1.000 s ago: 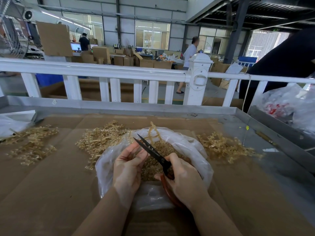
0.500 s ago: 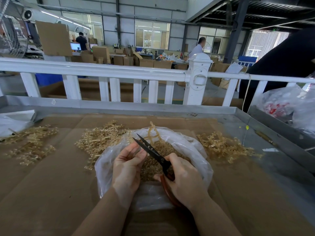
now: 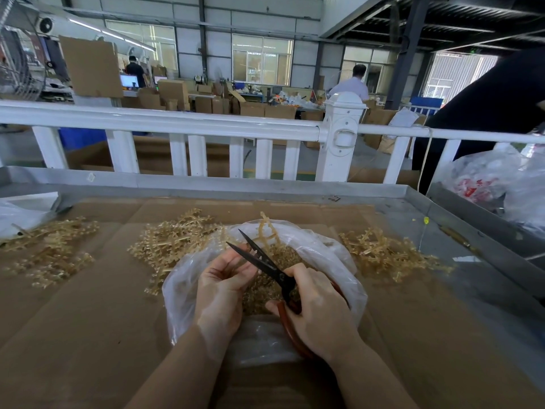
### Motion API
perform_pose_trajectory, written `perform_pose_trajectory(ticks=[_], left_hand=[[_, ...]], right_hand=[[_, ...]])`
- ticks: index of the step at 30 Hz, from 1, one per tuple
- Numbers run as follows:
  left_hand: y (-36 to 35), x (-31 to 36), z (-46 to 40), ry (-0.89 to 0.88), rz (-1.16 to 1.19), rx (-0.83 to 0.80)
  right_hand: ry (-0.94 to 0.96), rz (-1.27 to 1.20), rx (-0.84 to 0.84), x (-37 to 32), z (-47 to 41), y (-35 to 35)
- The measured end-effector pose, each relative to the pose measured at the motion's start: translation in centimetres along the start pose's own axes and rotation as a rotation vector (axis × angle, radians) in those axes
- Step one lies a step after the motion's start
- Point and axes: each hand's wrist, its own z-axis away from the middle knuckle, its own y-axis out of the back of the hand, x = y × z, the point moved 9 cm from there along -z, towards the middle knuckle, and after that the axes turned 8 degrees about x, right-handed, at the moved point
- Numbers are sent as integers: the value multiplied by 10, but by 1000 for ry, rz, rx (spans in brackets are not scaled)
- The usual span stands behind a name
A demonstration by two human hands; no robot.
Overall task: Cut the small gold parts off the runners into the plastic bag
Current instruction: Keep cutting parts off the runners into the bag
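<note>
Over the clear plastic bag [image 3: 318,252] of cut gold parts [image 3: 265,290] on the counter [image 3: 88,320], the left hand [image 3: 221,284] pinches a runner while the right hand [image 3: 315,308] grips open-bladed scissors [image 3: 259,258].

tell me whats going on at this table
A person is snipping small gold parts off plastic runners. The right hand grips red-handled scissors, blades open, over a clear plastic bag partly filled with cut parts. The left hand holds the piece being cut. Piles of runners lie on the cardboard around the bag.
</note>
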Motion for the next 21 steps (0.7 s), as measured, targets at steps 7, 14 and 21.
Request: perform_pose_trajectory(ticks=[7,14,21], left_hand=[[1,-3,-2,12,5,8],[5,-5,-4,37,33,41],[8,-5,-4,54,60,61]], right_hand=[[-11,-26,-26,1,-1,-1],[-20,-9,-59,-1,-2,-3],[-2,-12,-29,-5,-3,0]])
